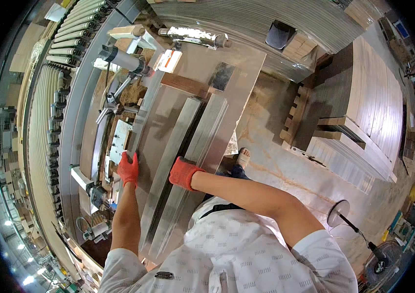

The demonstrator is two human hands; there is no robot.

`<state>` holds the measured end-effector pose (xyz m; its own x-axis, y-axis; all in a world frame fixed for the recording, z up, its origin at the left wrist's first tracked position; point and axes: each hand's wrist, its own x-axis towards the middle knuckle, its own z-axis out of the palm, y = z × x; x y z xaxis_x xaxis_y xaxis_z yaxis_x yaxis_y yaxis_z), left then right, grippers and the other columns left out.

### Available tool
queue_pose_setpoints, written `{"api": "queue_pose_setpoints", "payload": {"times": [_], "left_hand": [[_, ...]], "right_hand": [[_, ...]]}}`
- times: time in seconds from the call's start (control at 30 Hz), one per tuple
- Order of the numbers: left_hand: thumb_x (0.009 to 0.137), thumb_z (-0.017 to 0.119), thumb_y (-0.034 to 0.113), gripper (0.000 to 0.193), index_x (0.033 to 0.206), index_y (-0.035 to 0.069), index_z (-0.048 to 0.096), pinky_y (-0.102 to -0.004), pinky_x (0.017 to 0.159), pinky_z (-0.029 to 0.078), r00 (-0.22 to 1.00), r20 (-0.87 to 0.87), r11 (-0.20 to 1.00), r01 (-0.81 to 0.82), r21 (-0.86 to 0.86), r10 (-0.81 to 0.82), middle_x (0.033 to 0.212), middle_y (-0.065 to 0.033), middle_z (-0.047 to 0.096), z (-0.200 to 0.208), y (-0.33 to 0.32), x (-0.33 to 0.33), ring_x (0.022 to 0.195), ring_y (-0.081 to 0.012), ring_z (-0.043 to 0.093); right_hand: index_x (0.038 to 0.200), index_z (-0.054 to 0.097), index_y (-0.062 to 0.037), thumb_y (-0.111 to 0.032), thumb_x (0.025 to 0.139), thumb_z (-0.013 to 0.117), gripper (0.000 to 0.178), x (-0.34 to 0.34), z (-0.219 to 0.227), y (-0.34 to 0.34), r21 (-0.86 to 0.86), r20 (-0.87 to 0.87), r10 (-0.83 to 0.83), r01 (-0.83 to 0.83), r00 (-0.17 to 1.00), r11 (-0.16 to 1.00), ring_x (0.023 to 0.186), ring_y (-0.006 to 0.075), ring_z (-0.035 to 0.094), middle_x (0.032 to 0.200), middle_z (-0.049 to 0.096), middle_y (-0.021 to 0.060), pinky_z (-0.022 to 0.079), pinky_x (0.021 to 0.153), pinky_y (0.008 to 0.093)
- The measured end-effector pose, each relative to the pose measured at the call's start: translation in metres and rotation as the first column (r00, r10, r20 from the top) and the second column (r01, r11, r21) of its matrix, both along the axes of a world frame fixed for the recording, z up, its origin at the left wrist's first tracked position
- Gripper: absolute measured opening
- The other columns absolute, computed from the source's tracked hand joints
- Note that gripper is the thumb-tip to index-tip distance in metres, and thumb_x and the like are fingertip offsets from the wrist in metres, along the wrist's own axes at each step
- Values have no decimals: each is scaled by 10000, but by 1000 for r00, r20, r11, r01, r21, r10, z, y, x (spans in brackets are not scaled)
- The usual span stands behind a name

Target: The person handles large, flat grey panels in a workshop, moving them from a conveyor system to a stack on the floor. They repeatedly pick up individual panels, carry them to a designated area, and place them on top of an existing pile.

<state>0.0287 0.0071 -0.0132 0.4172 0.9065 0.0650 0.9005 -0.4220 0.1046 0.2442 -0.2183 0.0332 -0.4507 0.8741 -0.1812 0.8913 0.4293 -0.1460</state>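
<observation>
My left hand [128, 169], in a red glove, reaches the left edge of the work table. Its thumb and fingers stand apart beside a pale plate with holes [120, 140], and nothing shows between them. Two long grey profiled strips lie side by side along the table: a left strip [174, 141] and a right strip [206, 132], with a dark groove between. My right hand [186, 174], gloved in red too, lies over the right strip, its fingers curled round the edge by the groove. The fingertips are partly hidden.
A reddish-brown wooden block [184, 84] and a dark square pad [222, 76] lie beyond the strips. A cylinder on a bracket [124, 59] stands at the far left, near a roller conveyor [46, 122]. Stacked boards [371, 97] and a fan [381, 261] stand at the right.
</observation>
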Motion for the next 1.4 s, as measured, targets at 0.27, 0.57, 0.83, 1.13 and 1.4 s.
{"api": "queue_pose_setpoints", "payload": {"times": [0.27,0.57,0.83,1.13,1.4], "left_hand": [[955,698,591,563,1184,77,674,-546,816,566,999,23,997,35,65,-37,1027,-211,764,-8,6,-4,966,-442,735],[915,725,595,534,1066,88,653,-520,761,567,997,54,996,-46,-77,50,947,-178,752,21,-8,17,886,-408,734],[917,710,625,571,994,65,634,-523,755,565,999,21,998,-27,-49,28,945,-170,746,23,-6,13,884,-394,738],[915,720,619,564,1002,65,656,-522,768,575,999,39,999,-31,-21,32,951,-176,756,24,-10,11,891,-398,743],[915,712,621,562,1000,68,667,-532,789,571,996,84,1000,0,-13,1,975,-170,760,23,-7,8,901,-400,739]], "right_hand": [[935,755,-173,-225,882,721,81,25,9,-4,41,-139,51,-46,989,998,860,303,773,903,791,54,520,720,494],[1037,675,-134,-172,819,773,242,43,32,-3,-105,-192,105,-127,976,986,853,299,766,875,764,91,517,750,462],[1029,702,-152,-214,882,701,160,41,32,-4,-52,-198,115,-128,973,990,857,334,770,900,778,103,536,743,485],[1067,686,-134,-229,757,800,343,41,37,-4,-75,-168,129,-143,977,987,897,354,773,934,781,137,557,712,491],[1096,694,-117,-226,766,766,354,45,35,0,-51,-196,139,-152,971,987,900,378,766,942,776,149,582,761,513]]}}
